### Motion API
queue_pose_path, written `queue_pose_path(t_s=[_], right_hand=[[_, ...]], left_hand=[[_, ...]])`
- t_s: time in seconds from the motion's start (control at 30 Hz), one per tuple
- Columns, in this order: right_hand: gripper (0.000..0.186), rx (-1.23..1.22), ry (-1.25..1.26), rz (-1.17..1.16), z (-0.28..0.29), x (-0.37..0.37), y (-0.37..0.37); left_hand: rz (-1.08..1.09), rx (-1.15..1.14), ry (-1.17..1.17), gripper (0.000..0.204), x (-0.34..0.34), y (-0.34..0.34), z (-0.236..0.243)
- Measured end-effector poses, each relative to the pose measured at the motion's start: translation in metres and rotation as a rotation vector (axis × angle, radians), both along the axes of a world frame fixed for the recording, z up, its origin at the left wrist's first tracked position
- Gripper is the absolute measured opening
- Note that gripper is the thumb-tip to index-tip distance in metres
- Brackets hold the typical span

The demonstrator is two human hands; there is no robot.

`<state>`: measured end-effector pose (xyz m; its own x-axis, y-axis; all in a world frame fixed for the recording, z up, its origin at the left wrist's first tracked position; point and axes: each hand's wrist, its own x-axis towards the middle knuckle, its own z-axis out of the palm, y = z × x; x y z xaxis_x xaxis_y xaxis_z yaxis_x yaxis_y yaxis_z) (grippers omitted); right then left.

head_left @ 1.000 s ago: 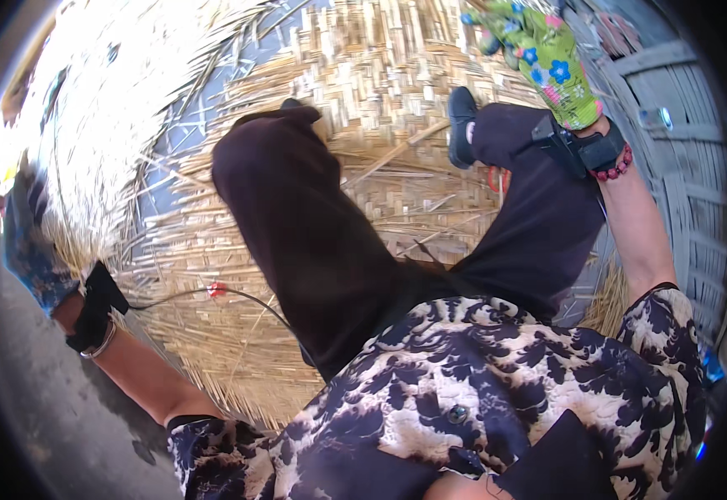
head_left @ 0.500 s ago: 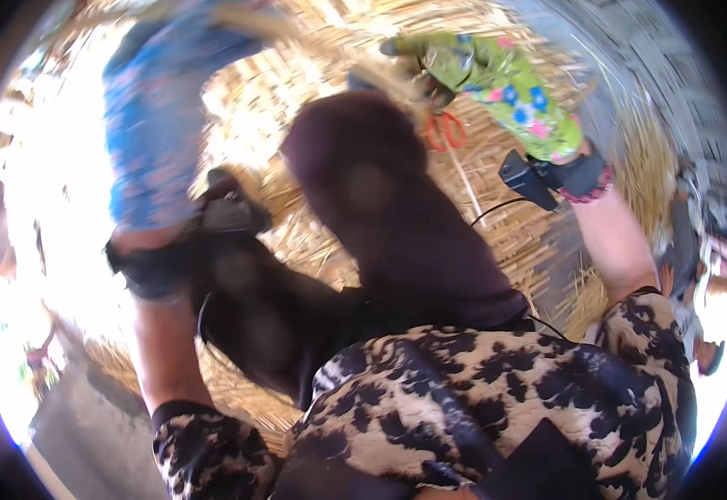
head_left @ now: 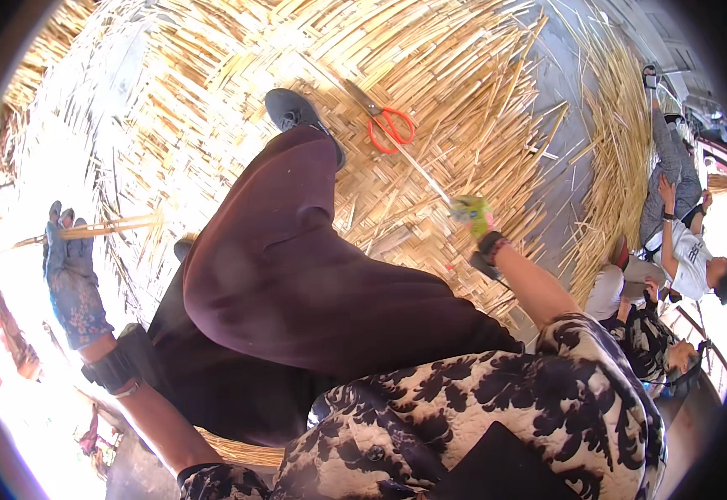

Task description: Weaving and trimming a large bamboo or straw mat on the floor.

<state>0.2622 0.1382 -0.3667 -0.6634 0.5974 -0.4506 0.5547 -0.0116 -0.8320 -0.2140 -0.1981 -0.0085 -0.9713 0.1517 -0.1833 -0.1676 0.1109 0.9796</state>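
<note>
My left hand (head_left: 73,271), in a blue flowered glove, is out at the left with its fingers closed around a few reed strips (head_left: 117,226). To the right of my leg, my right hand (head_left: 473,215), in a green glove, is closed at the near end of a thin pale strip (head_left: 423,177). Beyond that strip lie scissors (head_left: 392,128) with orange handles and dark blades, resting on a woven reed mat (head_left: 463,108). Loose reed ends stick out along the mat's right side. Both wrists wear dark bands.
My dark-trousered leg and shoe (head_left: 294,110) rest on the mat. A bundle of long reeds (head_left: 622,158) lies at the right, past a grey floor strip (head_left: 560,179). Several people sit further right, one in a white shirt (head_left: 690,265). Strong glare covers the left.
My left hand has moved out and down to the left with reed strips. My right hand has drawn back from above the scissors to the pale strip's near end. My view has shifted.
</note>
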Motion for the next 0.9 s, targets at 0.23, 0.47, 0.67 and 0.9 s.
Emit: queue_pose_path(t_s=[0.23,0.47,0.67,0.9], right_hand=[[0.019,-0.284,-0.162,-0.195,0.015,-0.135,-0.07],[0.019,-0.255,0.42,0.158,-0.023,-0.169,-0.09],[0.021,-0.324,0.479,0.184,-0.027,-0.165,-0.084],[0.031,-0.262,0.275,0.11,-0.003,-0.154,-0.075]], left_hand=[[-0.009,-0.144,0.009,0.039,0.016,0.015,-0.01],[-0.013,-0.129,-0.034,0.035,0.011,0.009,-0.013],[-0.037,-0.139,-0.005,0.034,0.016,0.019,-0.008],[-0.11,-0.283,0.101,0.033,0.023,0.02,-0.014]])
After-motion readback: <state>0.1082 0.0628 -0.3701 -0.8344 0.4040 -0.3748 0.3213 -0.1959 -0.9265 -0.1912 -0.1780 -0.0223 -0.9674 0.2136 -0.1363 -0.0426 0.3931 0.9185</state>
